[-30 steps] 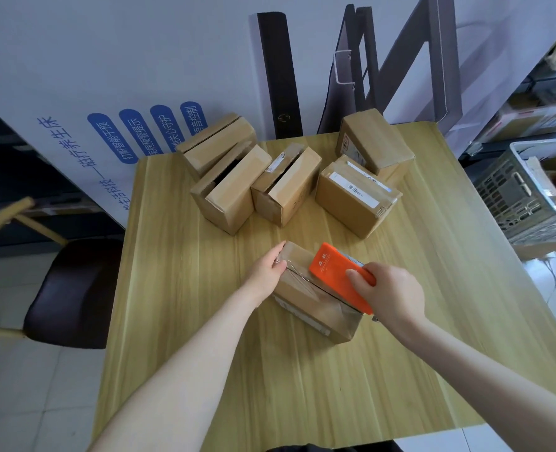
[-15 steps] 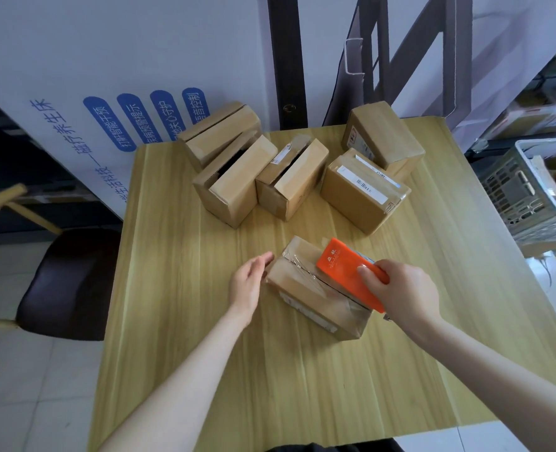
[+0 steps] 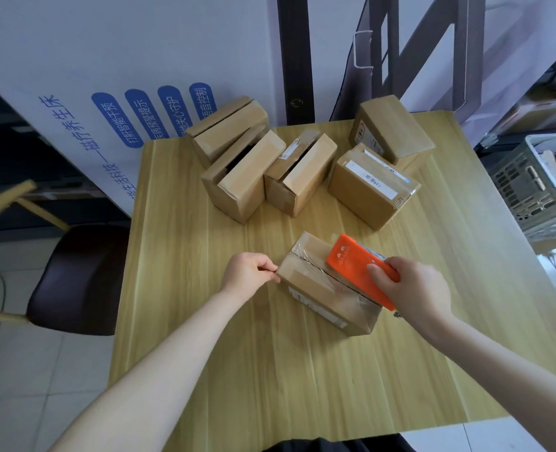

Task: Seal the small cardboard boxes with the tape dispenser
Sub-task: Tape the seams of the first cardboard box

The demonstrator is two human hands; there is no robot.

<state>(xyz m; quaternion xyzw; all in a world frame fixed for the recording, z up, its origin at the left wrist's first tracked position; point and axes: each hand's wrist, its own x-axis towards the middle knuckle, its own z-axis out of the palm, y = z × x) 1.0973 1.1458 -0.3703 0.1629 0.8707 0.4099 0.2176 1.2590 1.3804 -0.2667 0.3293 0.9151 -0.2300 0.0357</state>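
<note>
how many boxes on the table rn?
6. Back cluster: far-left box, left-centre box, centre box, labelled box, far-right box. Front box sits under the tape dispenser. None looks hidden.

- A white panel [image 3: 107,60] with blue lettering stood at 11 o'clock.
- A dark-seated chair [image 3: 74,278] stood at 9 o'clock on pale floor tiles [image 3: 25,393].
- A grey crate [image 3: 531,194] sat at 3 o'clock.
</note>
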